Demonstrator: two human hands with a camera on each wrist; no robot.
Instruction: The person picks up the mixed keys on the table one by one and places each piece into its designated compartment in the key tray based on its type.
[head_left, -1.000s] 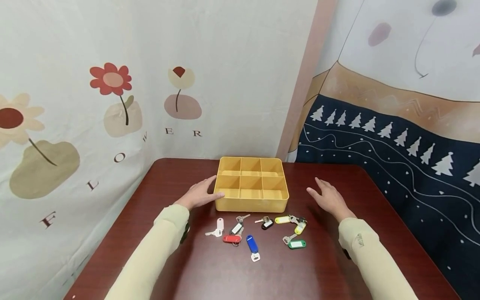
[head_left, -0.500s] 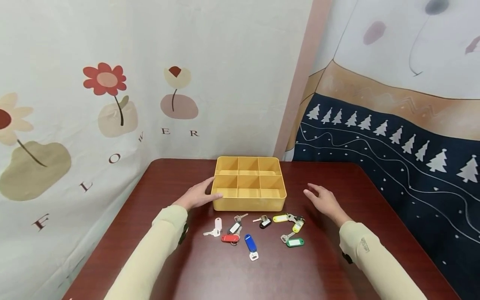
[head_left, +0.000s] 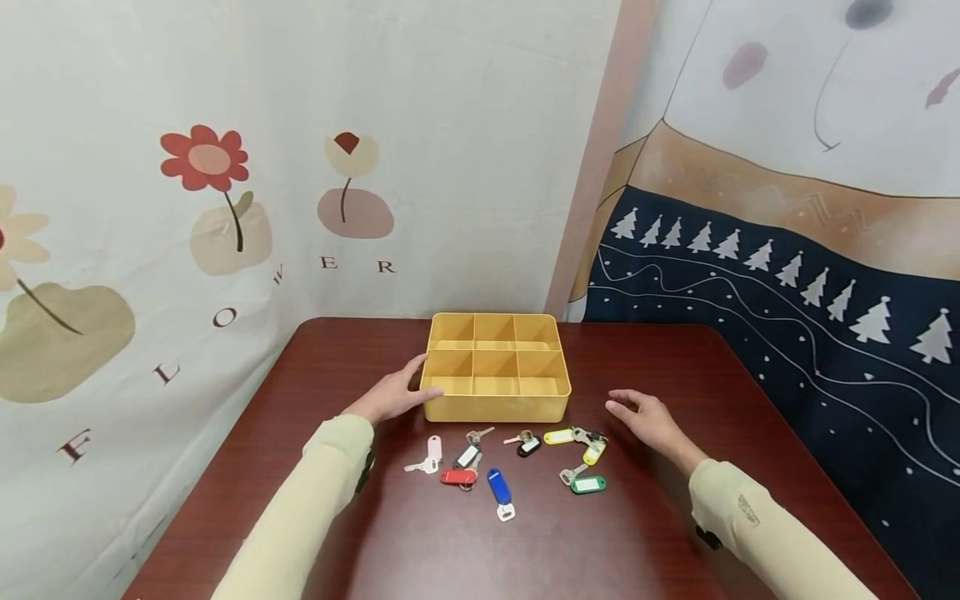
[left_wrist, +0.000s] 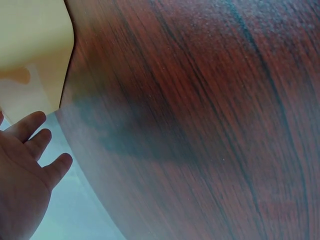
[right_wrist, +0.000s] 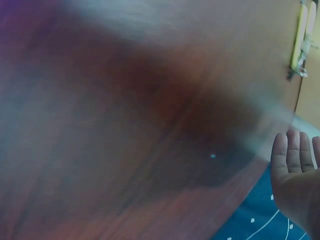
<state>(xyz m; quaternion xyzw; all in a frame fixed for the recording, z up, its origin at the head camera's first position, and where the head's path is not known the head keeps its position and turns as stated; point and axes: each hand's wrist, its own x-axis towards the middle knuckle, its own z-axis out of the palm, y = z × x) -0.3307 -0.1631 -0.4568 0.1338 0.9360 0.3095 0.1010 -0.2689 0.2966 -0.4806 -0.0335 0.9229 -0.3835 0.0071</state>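
Observation:
A yellow six-compartment box (head_left: pixel 496 410) stands near the back of the table. My left hand (head_left: pixel 390 396) is at its left side, thumb by the front left corner, fingers along the side wall. In the left wrist view the left hand's fingers (left_wrist: pixel 37 145) are spread and fairly straight; whether they press the box I cannot tell. My right hand (head_left: pixel 647 421) hovers right of the box with relaxed fingers, holding nothing. Nearest to it lie yellow-tagged keys (head_left: pixel 594 452) and a green key tag (head_left: pixel 588 484).
Before the box lie more tagged keys: a white tag (head_left: pixel 435 448), a red tag (head_left: pixel 457 477), a blue tag (head_left: pixel 498 485) and black tags (head_left: pixel 528 447). The brown table (head_left: pixel 420 550) meets a flower-print curtain (head_left: pixel 450 167) at the back and a dark tree-print cloth (head_left: pixel 750 308) on the right.
My right hand has come lower and slightly nearer to me, toward the keys' level. The left hand stays at the box. The head view has shifted a little to the right.

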